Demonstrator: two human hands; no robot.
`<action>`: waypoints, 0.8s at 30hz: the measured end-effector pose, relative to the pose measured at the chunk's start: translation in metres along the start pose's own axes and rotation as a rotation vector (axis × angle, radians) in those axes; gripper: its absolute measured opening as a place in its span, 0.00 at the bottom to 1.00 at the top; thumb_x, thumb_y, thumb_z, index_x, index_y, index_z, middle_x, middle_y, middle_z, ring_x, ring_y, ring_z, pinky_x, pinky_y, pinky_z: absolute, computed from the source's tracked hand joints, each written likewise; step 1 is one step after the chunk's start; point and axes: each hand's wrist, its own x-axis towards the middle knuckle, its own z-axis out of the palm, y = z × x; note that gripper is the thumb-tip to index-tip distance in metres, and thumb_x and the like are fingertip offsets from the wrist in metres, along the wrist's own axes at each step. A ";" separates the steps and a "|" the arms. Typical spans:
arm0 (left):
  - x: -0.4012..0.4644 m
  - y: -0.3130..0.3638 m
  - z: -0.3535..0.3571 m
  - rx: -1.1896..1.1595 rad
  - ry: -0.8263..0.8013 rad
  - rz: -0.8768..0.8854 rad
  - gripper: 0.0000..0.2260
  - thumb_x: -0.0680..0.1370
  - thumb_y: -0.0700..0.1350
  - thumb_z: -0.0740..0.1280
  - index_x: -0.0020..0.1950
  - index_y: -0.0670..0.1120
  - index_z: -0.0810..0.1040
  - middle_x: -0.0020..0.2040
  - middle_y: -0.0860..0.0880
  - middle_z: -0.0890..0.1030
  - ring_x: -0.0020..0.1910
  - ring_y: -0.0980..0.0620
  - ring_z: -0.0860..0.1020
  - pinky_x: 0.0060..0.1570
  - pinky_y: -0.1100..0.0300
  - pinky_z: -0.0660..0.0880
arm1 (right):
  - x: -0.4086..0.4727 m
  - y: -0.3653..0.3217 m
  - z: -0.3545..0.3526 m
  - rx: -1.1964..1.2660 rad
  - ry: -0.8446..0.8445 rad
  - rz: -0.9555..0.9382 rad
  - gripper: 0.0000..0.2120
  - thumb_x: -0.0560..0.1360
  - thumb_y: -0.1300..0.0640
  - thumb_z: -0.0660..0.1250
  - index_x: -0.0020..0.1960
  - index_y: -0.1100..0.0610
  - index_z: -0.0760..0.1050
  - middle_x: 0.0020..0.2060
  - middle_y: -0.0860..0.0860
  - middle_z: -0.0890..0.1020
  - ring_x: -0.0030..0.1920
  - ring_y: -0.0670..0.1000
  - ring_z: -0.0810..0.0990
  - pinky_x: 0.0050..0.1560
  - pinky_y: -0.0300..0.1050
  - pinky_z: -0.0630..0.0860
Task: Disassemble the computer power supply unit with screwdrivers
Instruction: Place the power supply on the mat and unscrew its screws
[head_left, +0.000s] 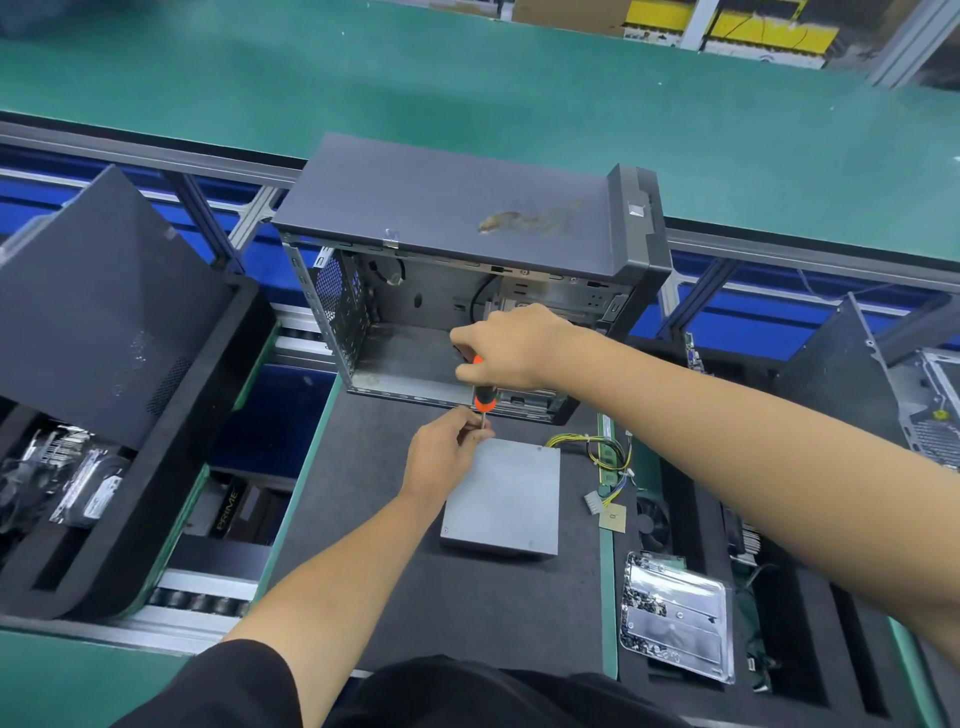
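Our right hand curls around the handle of the orange screwdriver, held upright, tip down at the far left corner of the PSU. Our left hand pinches the shaft just above that corner. We see the PSU lying flat on the dark mat, just in front of the open case, its wires trailing right.

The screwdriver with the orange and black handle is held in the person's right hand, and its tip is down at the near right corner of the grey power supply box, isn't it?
Not quite. The head view shows the right hand gripping the screwdriver, but its tip meets the far left corner of the grey power supply box, where the left hand steadies the shaft.
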 end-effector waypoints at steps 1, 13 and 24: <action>-0.001 0.001 0.001 0.026 0.028 -0.011 0.05 0.77 0.47 0.75 0.45 0.49 0.80 0.42 0.60 0.84 0.43 0.59 0.81 0.45 0.54 0.79 | 0.000 0.000 0.001 0.011 -0.018 0.019 0.15 0.79 0.40 0.56 0.50 0.51 0.70 0.35 0.48 0.71 0.41 0.58 0.74 0.40 0.49 0.67; -0.005 0.004 0.004 0.038 -0.028 -0.099 0.07 0.77 0.50 0.73 0.46 0.55 0.75 0.43 0.58 0.81 0.45 0.57 0.79 0.46 0.58 0.77 | -0.001 0.004 -0.006 0.288 -0.207 -0.121 0.05 0.73 0.58 0.66 0.43 0.50 0.71 0.41 0.48 0.76 0.45 0.49 0.74 0.38 0.48 0.68; -0.003 0.004 -0.003 0.192 -0.083 -0.034 0.04 0.81 0.48 0.65 0.48 0.57 0.77 0.48 0.66 0.81 0.49 0.65 0.77 0.43 0.72 0.67 | -0.002 0.002 -0.006 -0.130 -0.032 -0.055 0.15 0.76 0.38 0.58 0.51 0.49 0.66 0.37 0.51 0.73 0.36 0.56 0.74 0.33 0.46 0.64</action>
